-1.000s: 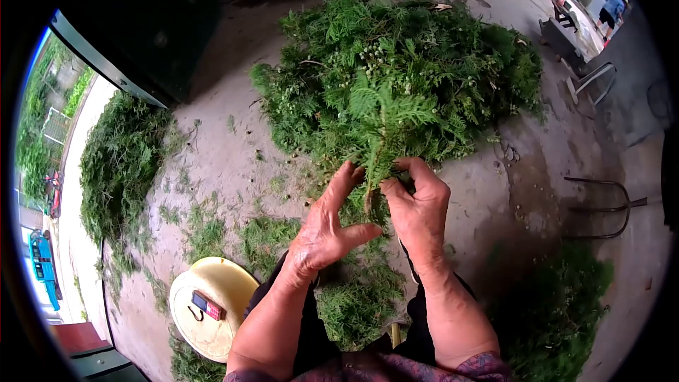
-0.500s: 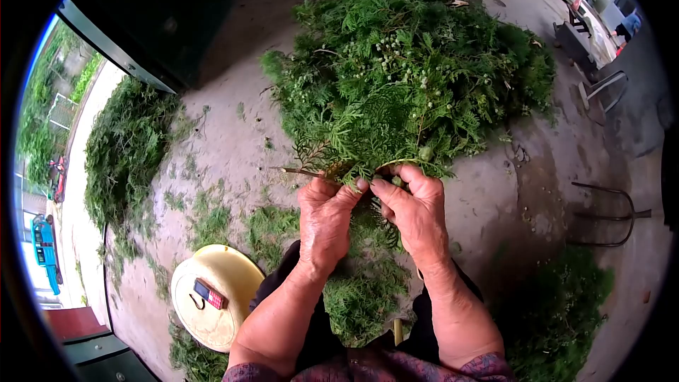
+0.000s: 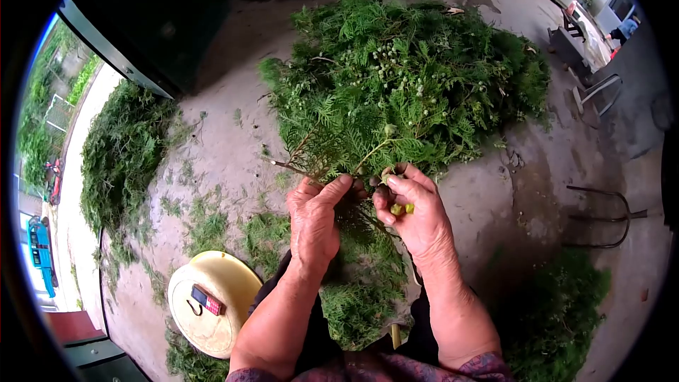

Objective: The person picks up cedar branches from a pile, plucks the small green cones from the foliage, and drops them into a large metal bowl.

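My left hand (image 3: 315,209) is closed on an evergreen branch (image 3: 364,159), which has a brown cut stem end and flat, feathery green sprays. Thumb and fingers pinch the stem, whose cut end sticks out to the left. Close beside it, my right hand (image 3: 417,205) is curled with several small green cones (image 3: 402,209) in its fingers, some of them yellowish. Another cone shows between its thumb and fingertip. A big heap of cut evergreen branches (image 3: 417,78), dotted with pale cones, lies on the floor just past both hands.
A phone (image 3: 206,300) lies on an upturned yellow basin (image 3: 233,276) at lower left. More greenery is piled by the doorway (image 3: 124,148) and at lower right (image 3: 566,311). Scraps (image 3: 364,304) lie between my legs. A metal fork (image 3: 612,216) rests on the right.
My right hand has drawn slightly away from the branch and turned, so the cones in its fingers now show. My left hand still grips the stem, having shifted slightly left.
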A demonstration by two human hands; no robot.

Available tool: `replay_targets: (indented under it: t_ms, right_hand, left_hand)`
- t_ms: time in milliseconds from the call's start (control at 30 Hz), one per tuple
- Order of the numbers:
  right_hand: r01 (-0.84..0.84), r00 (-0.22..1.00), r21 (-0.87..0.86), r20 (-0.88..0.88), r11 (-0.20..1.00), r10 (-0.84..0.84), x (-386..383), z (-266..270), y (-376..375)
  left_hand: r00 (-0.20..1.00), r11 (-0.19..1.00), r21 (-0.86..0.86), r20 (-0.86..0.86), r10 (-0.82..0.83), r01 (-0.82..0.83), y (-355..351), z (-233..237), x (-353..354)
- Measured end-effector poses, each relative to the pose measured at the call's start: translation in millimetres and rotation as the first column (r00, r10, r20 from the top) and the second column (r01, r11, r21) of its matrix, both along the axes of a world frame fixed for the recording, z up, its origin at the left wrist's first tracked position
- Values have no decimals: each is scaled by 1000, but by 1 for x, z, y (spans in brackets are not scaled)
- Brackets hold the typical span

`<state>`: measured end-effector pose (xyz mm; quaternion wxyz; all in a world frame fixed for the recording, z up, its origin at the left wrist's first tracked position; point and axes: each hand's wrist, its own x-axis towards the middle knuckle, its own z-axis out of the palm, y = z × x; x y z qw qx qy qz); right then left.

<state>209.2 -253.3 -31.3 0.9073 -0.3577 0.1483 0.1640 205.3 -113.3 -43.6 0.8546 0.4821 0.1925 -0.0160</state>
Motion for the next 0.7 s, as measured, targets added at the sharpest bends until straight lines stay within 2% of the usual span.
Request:
replay_targets:
  t_ms: [67,133,233,333,433,567,700]
  right_hand:
    - [-22,999,-19,49,1000,23,1,1,-1]
    - [-10,1000,-22,27,1000,10,1,-5,0]
    - [-25,999,-50,23,998,26,2,-12,-1]
    - [-58,997,-83,53,995,63,2,-12,0]
    - [-62,991,-182,102,981,82,0,-9,3]
    - [-48,994,-165,85,985,63,-2,-11,3]
    - [11,995,-130,97,991,2,-2,-11,3]
  left_hand:
    - [1000,999,-37,-20,4,-4,0,1,1]
    - [1000,998,-54,-8,12,-13,0,2,1]
    - [1000,991,-128,0,-31,31,-1,4,0]
    - [995,989,-115,-37,-92,88,1,2,-1]
    - [994,994,-50,-55,-97,94,-3,6,-1]
    - [993,987,116,-51,-109,115,-3,6,-4]
    - [994,987,131,-66,-87,95,-2,0,-4]
